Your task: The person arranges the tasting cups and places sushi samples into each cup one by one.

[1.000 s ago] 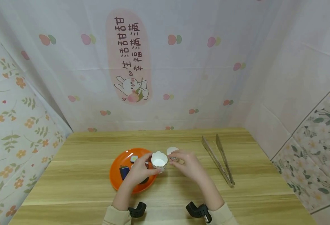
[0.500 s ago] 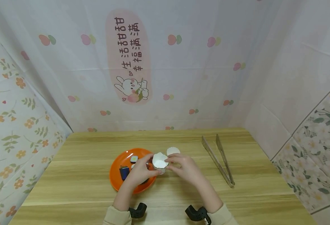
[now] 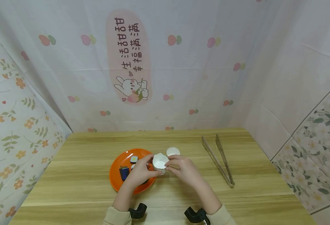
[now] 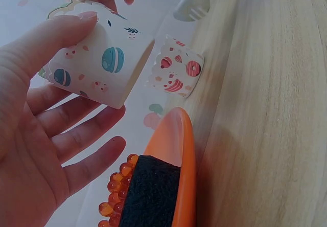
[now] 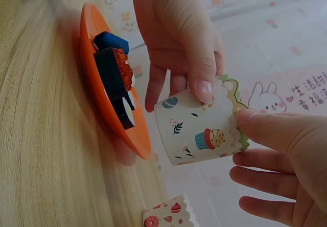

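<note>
A white paper baking cup (image 3: 160, 161) with a scalloped, green-edged rim is held between both hands, its mouth tipped up in the head view. Macaron and cupcake prints show on its side (image 5: 199, 127). The left hand (image 3: 139, 171) grips its wall, thumb on one side and fingers spread round the other. From the right, the right hand (image 3: 185, 168) pinches the rim between thumb and fingers. Just behind stands a second baking cup (image 3: 172, 151), printed with red sweets in the left wrist view.
An orange plate (image 3: 115, 181) lies under and left of the left hand. It bears several sushi pieces, among them a dark-wrapped one with orange roe (image 4: 150, 191). Metal tongs (image 3: 218, 162) lie spread on the wooden table at the right. A printed cloth hangs behind.
The right hand has moved left from beside the second cup to the rim of the held cup. The held cup has shifted slightly right. Over the last half second little has moved.
</note>
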A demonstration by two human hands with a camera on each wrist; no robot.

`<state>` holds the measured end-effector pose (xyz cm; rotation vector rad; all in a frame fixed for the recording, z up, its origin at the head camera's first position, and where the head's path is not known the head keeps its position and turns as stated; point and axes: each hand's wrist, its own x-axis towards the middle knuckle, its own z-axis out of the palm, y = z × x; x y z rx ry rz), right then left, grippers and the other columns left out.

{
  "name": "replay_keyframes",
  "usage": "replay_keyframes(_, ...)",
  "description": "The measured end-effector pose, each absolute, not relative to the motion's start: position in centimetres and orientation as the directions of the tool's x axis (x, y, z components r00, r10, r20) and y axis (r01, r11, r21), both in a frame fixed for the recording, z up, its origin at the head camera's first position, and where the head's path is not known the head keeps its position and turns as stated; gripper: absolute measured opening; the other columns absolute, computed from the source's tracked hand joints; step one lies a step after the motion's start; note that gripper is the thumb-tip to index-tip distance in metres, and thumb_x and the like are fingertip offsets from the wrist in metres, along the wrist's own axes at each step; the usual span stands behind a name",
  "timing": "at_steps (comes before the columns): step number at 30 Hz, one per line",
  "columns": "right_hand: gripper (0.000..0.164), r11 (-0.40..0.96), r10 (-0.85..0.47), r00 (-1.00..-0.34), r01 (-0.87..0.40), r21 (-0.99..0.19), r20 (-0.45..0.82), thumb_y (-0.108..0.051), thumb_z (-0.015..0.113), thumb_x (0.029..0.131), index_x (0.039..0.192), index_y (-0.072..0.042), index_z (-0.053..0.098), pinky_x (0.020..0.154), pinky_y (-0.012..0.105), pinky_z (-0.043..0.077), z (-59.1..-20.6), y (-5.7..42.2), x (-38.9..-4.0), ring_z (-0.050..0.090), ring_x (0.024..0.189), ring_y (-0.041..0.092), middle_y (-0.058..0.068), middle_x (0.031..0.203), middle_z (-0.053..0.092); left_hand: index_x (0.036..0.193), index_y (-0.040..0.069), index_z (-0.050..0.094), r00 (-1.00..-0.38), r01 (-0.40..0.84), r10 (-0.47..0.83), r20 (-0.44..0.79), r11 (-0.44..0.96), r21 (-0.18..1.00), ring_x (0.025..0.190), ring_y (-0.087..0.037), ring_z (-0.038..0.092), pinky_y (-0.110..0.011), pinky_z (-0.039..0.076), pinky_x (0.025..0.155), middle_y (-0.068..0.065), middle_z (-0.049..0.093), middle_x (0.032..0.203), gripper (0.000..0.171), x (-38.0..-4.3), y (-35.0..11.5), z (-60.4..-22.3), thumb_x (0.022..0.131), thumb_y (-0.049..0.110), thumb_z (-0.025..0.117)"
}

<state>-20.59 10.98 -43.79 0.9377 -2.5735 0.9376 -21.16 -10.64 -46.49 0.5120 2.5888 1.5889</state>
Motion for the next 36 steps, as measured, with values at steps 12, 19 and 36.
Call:
replay_keyframes(12,0.009,0.583,-0.491,-0.746,-0.665,-0.466,0.45,-0.013,0.076,0.081,0.09,-0.013,0.076,0.085,0.037,0.053,-43.71,11.09,-20.62,0.063,0.103,0.023,0.007,0.113,0.066,0.129,0.01,0.055,-0.94,0.254,0.318,0.125,0.406,0.878,0.095,-0.024,0.057,-0.041,0.051,0.081,-0.001,0.061,0.111,0.066,-21.15,-10.61,-46.46,0.076,0.038,0.081)
replay_keyframes(19,0.009,0.585,-0.492,-0.745,-0.666,-0.463,0.45,-0.014,0.076,0.082,0.091,-0.015,0.076,0.085,0.036,0.053,-43.58,11.2,-20.55,0.063,0.103,0.022,0.007,0.114,0.066,0.132,0.008,0.053,-0.938,0.259,0.323,0.129,0.401,0.879,0.097,-0.025,0.057,-0.046,0.051,0.083,-0.002,0.061,0.112,0.069,-21.09,-10.57,-46.43,0.076,0.037,0.081)
replay_keyframes(36,0.009,0.57,-0.479,-0.724,-0.686,-0.451,0.496,-0.012,0.077,0.08,0.089,-0.013,0.077,0.085,0.037,0.053,-43.32,11.4,-20.56,0.063,0.103,0.023,0.007,0.112,0.067,0.135,0.011,0.053,-0.93,0.29,0.331,0.16,0.396,0.871,0.099,-0.019,0.056,-0.045,0.05,0.085,0.002,0.062,0.112,0.069,-21.21,-10.51,-46.54,0.077,0.036,0.081)
